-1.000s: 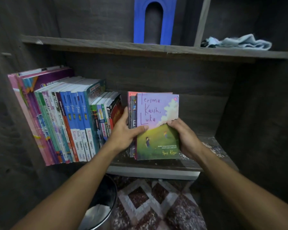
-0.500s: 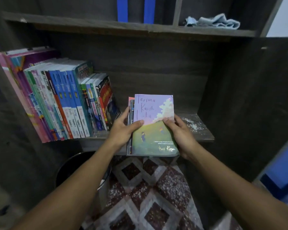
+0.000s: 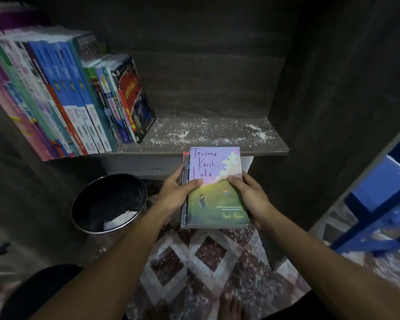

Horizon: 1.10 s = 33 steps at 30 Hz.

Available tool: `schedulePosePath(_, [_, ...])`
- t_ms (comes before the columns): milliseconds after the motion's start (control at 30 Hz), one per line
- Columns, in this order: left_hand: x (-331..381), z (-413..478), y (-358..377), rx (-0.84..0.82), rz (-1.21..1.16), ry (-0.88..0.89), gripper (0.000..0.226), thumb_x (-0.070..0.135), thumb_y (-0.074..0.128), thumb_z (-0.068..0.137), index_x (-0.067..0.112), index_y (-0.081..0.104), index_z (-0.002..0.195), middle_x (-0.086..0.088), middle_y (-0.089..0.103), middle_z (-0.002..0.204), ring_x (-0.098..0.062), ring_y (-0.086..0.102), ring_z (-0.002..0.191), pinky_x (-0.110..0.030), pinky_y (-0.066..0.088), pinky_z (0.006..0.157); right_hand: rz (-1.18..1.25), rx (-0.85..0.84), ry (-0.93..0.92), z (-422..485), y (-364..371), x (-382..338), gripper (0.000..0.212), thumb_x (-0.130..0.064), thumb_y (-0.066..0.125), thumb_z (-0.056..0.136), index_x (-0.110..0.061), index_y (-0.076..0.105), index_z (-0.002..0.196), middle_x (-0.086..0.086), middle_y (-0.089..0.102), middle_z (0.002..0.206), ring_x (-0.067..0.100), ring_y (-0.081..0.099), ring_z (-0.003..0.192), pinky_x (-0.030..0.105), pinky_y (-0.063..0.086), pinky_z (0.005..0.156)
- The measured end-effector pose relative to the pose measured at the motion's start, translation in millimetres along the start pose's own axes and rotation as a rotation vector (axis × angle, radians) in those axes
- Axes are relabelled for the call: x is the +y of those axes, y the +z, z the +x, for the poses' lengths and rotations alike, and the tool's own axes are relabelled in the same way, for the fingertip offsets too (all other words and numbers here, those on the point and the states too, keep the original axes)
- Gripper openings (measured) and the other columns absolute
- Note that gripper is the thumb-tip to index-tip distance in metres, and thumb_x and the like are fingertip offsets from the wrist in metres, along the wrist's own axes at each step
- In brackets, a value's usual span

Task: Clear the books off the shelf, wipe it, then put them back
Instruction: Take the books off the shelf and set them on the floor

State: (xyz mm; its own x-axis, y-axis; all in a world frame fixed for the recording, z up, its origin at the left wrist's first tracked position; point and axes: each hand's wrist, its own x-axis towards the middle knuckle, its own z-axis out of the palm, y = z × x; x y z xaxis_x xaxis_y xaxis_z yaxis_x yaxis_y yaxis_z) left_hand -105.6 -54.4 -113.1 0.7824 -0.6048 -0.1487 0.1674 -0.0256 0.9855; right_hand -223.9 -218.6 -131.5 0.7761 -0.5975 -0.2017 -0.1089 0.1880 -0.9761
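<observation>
A small stack of books (image 3: 214, 204) is clamped between both hands, cover up. The left grip (image 3: 174, 195) holds the spine side with its thumb laid across the cover. The right grip (image 3: 252, 199) holds the opposite long edge the same way. The stack's long axis runs straight away from the wrists toward the shelf (image 3: 217, 151), and its far end sits just short of the shelf's front edge, off the board and over the tiled floor (image 3: 206, 255).

Directly beyond the grips, the bare stretch of shelf is strewn with white crumbs (image 3: 194, 130). The leaning row of books (image 3: 79, 100) stands on the shelf up and to the left of the left grip, so that hand is the nearer one for the next batch. A bin (image 3: 109, 202) stands just left of the left grip, lower down. The stack probably needs a resting place off the shelf; none shows here.
</observation>
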Motion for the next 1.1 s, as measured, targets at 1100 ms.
schedulePosePath(1100, [-227.3,99.3,8.4,0.077,0.075,-0.425,0.059,-0.003,0.078,0.074,0.009,0.057,0.128,-0.006,0.064,0.114,-0.019,0.062,0.095,-0.015,0.053,0.064,-0.023,0.146,0.501,84.2,-24.6,205.3,0.007,-0.024,0.068,0.09,-0.018,0.068,0.094,0.01,0.074,0.088,0.025,0.071,0.075,0.032,0.054,0.065])
